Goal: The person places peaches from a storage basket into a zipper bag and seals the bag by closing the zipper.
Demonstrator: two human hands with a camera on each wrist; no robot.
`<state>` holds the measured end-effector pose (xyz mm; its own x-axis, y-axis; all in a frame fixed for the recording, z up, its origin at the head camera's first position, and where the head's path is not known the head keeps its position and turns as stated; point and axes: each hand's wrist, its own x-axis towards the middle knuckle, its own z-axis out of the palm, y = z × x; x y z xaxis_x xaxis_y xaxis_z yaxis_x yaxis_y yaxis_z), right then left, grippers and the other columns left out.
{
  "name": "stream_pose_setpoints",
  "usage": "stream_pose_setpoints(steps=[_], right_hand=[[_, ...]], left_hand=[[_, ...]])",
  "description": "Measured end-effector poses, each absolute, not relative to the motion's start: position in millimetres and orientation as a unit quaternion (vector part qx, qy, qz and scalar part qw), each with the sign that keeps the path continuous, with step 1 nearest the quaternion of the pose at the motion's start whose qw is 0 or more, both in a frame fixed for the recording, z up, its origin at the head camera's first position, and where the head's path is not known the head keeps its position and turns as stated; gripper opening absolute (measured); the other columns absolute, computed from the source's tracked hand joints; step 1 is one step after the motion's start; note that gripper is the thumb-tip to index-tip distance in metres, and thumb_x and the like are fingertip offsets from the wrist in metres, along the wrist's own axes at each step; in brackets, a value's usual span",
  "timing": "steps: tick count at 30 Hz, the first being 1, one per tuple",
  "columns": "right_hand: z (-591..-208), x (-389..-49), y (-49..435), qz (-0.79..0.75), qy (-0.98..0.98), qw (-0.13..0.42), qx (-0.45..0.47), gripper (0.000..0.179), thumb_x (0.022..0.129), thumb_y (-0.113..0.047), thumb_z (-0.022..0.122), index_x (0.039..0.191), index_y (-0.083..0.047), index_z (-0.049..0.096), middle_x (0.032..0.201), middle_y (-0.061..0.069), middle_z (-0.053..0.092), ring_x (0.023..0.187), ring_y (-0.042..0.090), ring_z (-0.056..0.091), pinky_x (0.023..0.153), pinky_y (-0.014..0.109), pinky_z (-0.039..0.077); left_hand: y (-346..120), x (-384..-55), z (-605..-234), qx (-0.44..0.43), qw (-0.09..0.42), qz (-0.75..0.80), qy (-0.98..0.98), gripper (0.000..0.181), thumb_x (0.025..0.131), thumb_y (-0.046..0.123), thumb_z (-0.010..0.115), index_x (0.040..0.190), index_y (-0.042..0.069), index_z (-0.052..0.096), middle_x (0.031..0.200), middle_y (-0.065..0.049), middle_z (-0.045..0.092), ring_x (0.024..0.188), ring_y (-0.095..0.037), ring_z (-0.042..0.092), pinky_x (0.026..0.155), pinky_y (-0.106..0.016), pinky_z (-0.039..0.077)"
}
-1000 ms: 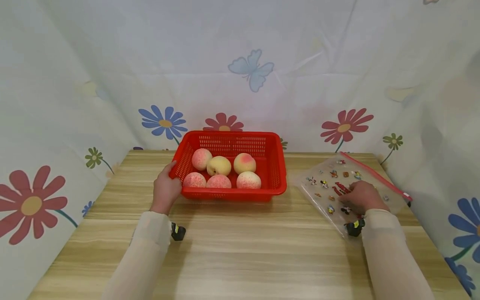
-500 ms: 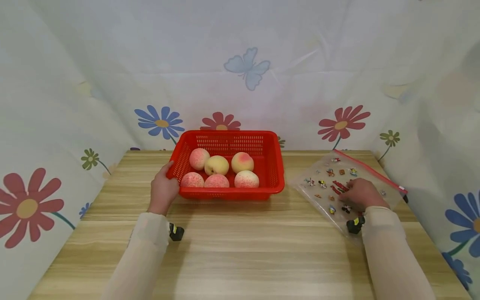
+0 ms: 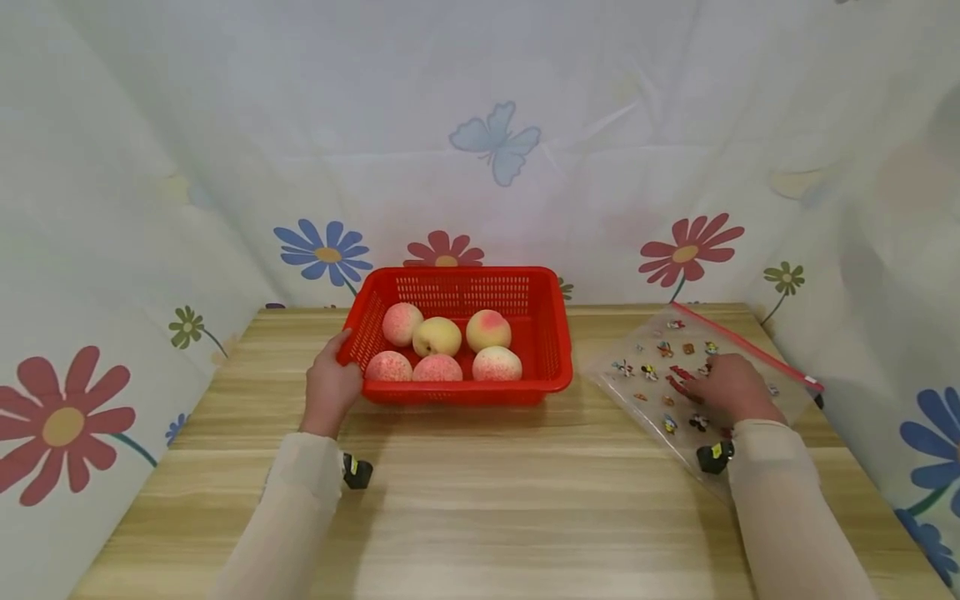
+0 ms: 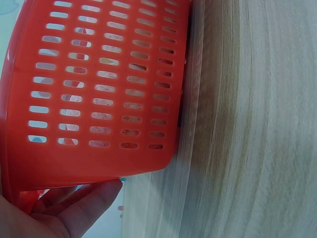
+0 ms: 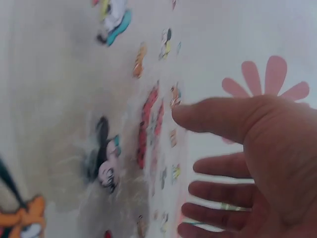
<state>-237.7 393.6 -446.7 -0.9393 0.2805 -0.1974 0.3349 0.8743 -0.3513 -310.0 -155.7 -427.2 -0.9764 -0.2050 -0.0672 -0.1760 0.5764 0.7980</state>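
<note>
Red plastic basket (image 3: 450, 393), w/ six peaches (image 3: 437, 337) inside, stands upright on the wood-grain table (image 3: 540, 500), near the flowered backdrop (image 3: 495, 208). At its left end, by the front corner, we see the L hand (image 3: 330, 387), fingers holding the rim. To the basket's right, a clear zip bag (image 3: 671, 379) w/ cartoon figs. lies flat. R hand (image 3: 738, 390) is at the bag: fingers extended, thumb wide apart; fingertip contact we can't tell.
</note>
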Motion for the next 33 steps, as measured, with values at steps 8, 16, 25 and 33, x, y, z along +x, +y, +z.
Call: stream_pose_setpoints(steps=[8, 16, 25, 33], right_hand=[[-442.2, -236.7, 380.4, -0.216, 0.953, 0.075, 0.198, 0.045, 0.086, -0.038, 0.067, 0.092, 0.006, 0.063, 0.08, 0.017, 0.063, 0.067, 0.026, 0.056, 0.055, 0.032, 0.046], [-451.5, -235.7, 379.3, -0.183, 0.958, 0.1, 0.195, 0.049, 0.085, -0.04, 0.069, 0.095, 0.008, 0.062, 0.082, 0.019, 0.062, 0.069, 0.028, 0.055, 0.052, 0.03, 0.045], [-455.3, -236.0, 381.4, -0.194, 0.955, 0.101, 0.201, 0.056, 0.084, -0.042, 0.071, 0.102, 0.01, 0.061, 0.086, 0.021, 0.061, 0.069, 0.029, 0.056, 0.052, 0.031, 0.045], [-455.8, -236.2, 383.7, -0.198, 0.955, 0.104, 0.195, 0.054, 0.084, -0.043, 0.07, 0.098, 0.009, 0.062, 0.083, 0.018, 0.06, 0.067, 0.026, 0.055, 0.053, 0.03, 0.045]], left_hand=[[-156.6, -307.7, -429.0, 0.116, 0.018, -0.456, -0.882, 0.069, 0.089, 0.005, 0.04, 0.155, 0.023, 0.025, 0.152, -0.016, 0.039, 0.12, -0.036, 0.048, 0.099, -0.052, 0.05], [-156.8, -308.4, -430.7, 0.115, 0.017, -0.454, -0.883, 0.069, 0.09, 0.005, 0.041, 0.155, 0.022, 0.025, 0.151, -0.018, 0.04, 0.119, -0.037, 0.049, 0.097, -0.052, 0.05], [-156.7, -309.2, -431.2, 0.108, 0.023, -0.448, -0.887, 0.068, 0.089, 0.005, 0.04, 0.154, 0.02, 0.026, 0.15, -0.019, 0.041, 0.117, -0.037, 0.051, 0.096, -0.052, 0.051], [-156.0, -308.9, -429.5, 0.108, 0.019, -0.448, -0.887, 0.069, 0.089, 0.004, 0.041, 0.155, 0.02, 0.025, 0.151, -0.018, 0.04, 0.118, -0.037, 0.05, 0.096, -0.052, 0.051]])
